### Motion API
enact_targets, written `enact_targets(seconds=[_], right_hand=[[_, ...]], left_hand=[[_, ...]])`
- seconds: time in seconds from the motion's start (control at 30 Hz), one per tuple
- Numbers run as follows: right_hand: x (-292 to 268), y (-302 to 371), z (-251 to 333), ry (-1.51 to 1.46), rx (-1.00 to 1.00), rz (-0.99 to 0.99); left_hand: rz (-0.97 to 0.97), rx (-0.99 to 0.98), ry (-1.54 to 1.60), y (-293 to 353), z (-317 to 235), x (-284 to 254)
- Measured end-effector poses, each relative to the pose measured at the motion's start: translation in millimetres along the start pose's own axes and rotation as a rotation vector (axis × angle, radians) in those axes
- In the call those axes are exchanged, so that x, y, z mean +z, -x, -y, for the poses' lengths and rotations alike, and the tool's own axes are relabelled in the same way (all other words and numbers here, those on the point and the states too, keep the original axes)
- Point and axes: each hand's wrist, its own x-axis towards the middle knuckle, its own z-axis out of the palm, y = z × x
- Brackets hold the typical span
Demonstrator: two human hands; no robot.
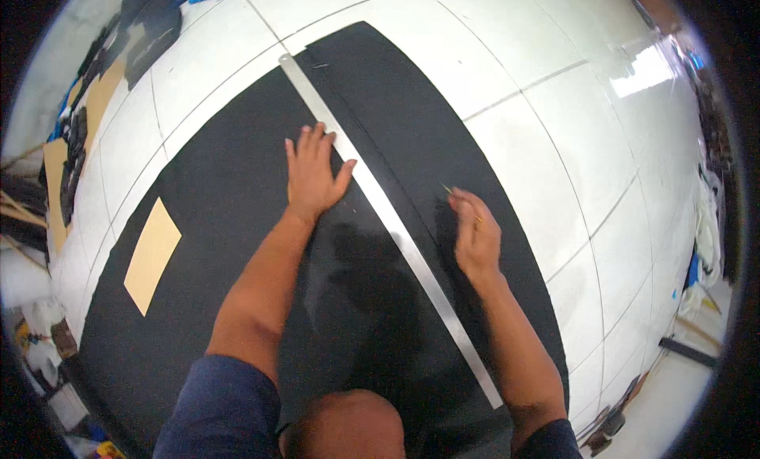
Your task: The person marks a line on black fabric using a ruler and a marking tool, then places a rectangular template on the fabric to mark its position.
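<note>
A large black sheet of material (214, 174) lies spread over the tiled floor. Diagonally across it runs a long metal ruler (396, 228), from the far left of centre down to the near right. My left hand (315, 176) rests with fingers spread, its fingertips on the ruler's left edge and the palm on the black sheet. To the right of the ruler, my right hand (478, 236) is closed round a thin yellowish pencil-like stick (448, 189), whose tip points up and left. Most of the stick is hidden by the fingers. Alongside the ruler, a dark line or fold shows in the sheet.
A tan four-sided piece (153, 256) lies on the sheet at the left. White floor tiles (546, 127) surround the sheet. Dark and tan scraps (99, 111) are piled along the left edge. At the right are white plastic bags (708, 229) and a black bar (687, 352).
</note>
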Motion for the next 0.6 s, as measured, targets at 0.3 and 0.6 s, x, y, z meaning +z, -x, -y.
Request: enact_targets(seconds=[0.3, 0.6], right_hand=[[131.7, -166.1, 64.1, -0.186, -0.05, 0.109], [222.8, -270.3, 114.4, -0.061, -0.252, 0.183]], left_hand=[[0.027, -0.063, 0.127, -8.2, -10.3, -7.7], [0.056, -0.11, 0.207, -5.0, -3.4, -7.3]])
